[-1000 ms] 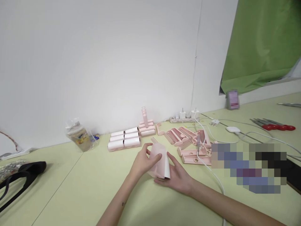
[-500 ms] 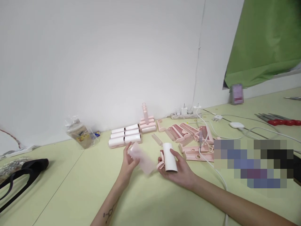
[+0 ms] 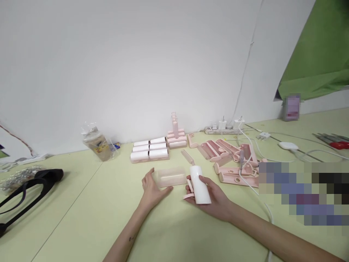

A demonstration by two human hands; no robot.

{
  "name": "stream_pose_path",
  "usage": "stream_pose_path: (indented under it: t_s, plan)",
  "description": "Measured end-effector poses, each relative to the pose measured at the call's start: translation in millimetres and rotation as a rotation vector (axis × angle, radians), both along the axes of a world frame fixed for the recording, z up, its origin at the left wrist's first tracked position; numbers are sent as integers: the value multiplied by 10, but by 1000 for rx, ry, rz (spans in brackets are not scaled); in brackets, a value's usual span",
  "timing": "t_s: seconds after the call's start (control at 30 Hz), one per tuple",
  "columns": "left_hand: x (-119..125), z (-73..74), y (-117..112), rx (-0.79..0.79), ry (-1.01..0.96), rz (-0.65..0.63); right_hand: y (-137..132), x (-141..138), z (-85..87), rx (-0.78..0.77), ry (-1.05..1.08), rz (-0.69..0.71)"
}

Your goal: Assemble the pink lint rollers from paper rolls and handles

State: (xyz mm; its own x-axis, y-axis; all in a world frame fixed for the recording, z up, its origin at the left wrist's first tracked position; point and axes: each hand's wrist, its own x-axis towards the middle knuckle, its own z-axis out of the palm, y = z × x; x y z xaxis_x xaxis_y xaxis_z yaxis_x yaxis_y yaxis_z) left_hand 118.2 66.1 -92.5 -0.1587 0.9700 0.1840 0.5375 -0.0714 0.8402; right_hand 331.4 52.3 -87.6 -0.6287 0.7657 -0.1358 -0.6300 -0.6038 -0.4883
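My right hand (image 3: 215, 198) is closed around a white lint roller (image 3: 200, 185) with a pink handle part at its left end, held just above the pale green table (image 3: 81, 218). My left hand (image 3: 151, 188) grips a translucent pink cover (image 3: 169, 177), which lies lengthwise on or just over the table, to the left of the roller. The cover is off the roller and a small gap separates them.
Behind the hands lie white refill rolls (image 3: 149, 149), a stack of pink handles (image 3: 176, 135) and a heap of pink roller parts (image 3: 229, 158). A power strip (image 3: 222, 128) and white cables run at right. A plastic bag (image 3: 97, 143) and a black strap (image 3: 29, 189) sit left.
The cover came off the white roller: a second ago both hands held them together, then my left hand drew the cover away leftward and lowered it level near the table. The view swung right.
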Motion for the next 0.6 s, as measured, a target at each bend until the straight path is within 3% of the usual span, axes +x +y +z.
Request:
stream_pose_path:
  t_s: [0.07,0.17,0.27,0.33,0.4,0.53,0.6]
  plan:
    - [28,76,-49,91,-55,-55,-45,-14,1,116,-81,32]
    - [138,178,-166,164,-272,-330,-116,-46,-43,307,-256,88]
    - [312,200,-322,-4,-456,-555,-166,-83,-111,459,-430,74]
    - [414,201,-418,-147,-529,-559,-187,-105,-132,555,-486,49]
    - [462,230,-482,-192,-586,-504,-197,-123,-121,568,-481,32]
    - [406,342,-496,-58,-693,-459,-153,-129,-59,428,-522,-73]
    - [374,353,-478,-8,-688,-446,-97,-96,-33,482,-598,-210]
